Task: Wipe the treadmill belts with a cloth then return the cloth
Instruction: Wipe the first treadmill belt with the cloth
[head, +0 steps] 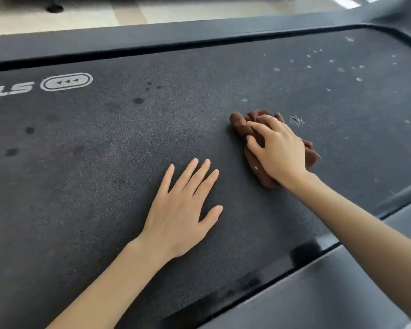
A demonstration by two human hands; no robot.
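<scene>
Right hand (pixel 279 151) grips a bunched brown cloth (pixel 241 123) against the treadmill belt (pixel 105 162); white specks (pixel 297 120) just beyond its fingertips. Left hand (pixel 182 211) beside it, flat, fingers spread.

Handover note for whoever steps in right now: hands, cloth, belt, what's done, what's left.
Left hand: flat on the treadmill belt, fingers spread, holding nothing.
Right hand: fingers curled over the bunched brown cloth, pressing it on the belt.
Done: wiping is under way mid-belt; how much has been covered cannot be told.
Left: a pale patch just right of the cloth, scattered pale specks beyond it, and dark spots to the left all remain on the belt. Only this one belt is in view. The cloth has not been returned.
</scene>
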